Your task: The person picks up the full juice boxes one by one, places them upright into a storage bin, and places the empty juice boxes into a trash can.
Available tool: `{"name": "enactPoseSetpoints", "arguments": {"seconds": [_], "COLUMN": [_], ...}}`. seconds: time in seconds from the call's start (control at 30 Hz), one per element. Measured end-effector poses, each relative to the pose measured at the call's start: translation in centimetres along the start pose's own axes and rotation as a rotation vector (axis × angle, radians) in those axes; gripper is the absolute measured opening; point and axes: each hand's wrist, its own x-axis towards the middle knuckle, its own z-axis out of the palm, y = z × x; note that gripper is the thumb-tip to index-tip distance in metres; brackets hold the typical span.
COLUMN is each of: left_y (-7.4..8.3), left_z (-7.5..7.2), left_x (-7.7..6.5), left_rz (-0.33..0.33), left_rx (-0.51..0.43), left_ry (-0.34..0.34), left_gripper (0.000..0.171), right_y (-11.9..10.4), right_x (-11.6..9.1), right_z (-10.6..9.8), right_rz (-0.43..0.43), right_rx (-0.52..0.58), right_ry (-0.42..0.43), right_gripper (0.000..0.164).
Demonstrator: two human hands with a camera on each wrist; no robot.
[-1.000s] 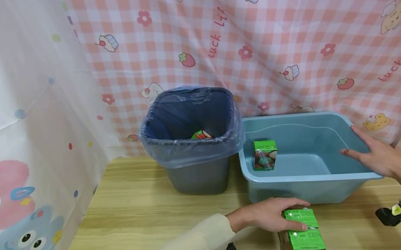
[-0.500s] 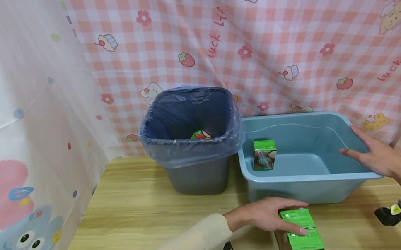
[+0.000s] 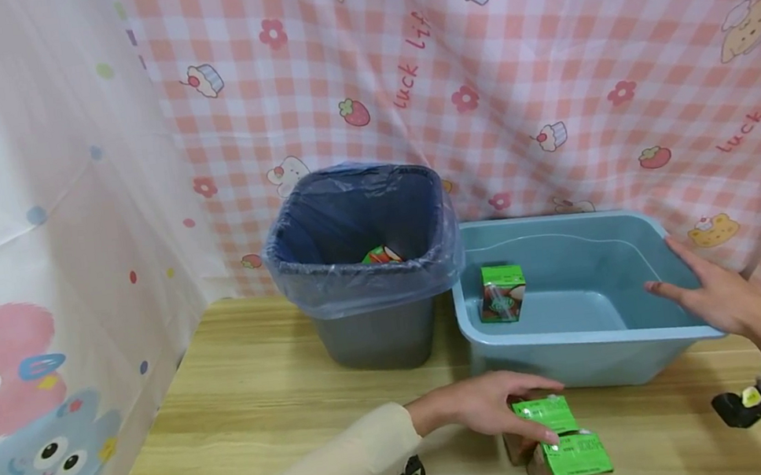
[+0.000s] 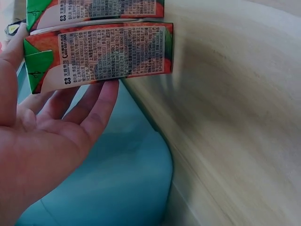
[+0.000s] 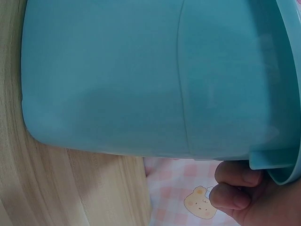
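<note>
My left hand (image 3: 487, 407) pinches the farther of two green-topped drink cartons between thumb and fingers. That drink carton (image 3: 543, 412) stands on the table in front of the tub, offset to the left of the nearer drink carton (image 3: 577, 457). In the left wrist view, the fingers lie along the held carton's printed side (image 4: 113, 54), with the other carton right beside it. My right hand (image 3: 716, 299) grips the right rim of the blue plastic tub (image 3: 567, 363), thumb inside. Its fingers curl under the rim outside, seen in the right wrist view.
Inside the tub, at its left end, stands another green-topped carton (image 3: 503, 295). Left of the tub is a grey bin (image 3: 379, 341) with a clear liner bag and something green and red (image 3: 381, 255) inside. A checked curtain (image 3: 344, 60) hangs behind the wooden table (image 3: 231, 414).
My left hand has shifted left with the farther carton, so the two cartons no longer line up. The right hand and tub have stayed put.
</note>
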Motion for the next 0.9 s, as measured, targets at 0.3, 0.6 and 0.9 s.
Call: {"name": "enactPoseSetpoints", "arguments": {"seconds": [0.3, 0.6, 0.9], "left_y": [0.1, 0.5, 0.2], "left_z": [-0.6, -0.5, 0.2], "left_x": [-1.4, -1.6, -1.9], "left_rz": [-0.020, 0.031, 0.085], "left_rx": [0.177, 0.344, 0.392], "left_ry": [-0.034, -0.023, 0.074], "left_gripper": [0.066, 0.073, 0.068], "right_y": [-0.1, -0.1, -0.1], "right_x": [0.1, 0.0, -0.1], "right_z": [0.0, 0.0, -0.1], "right_rz": [0.004, -0.011, -0.003], "right_rx": [0.004, 0.032, 0.021], "right_ry": [-0.003, 0.001, -0.006], "right_gripper": [0.095, 0.095, 0.094]}}
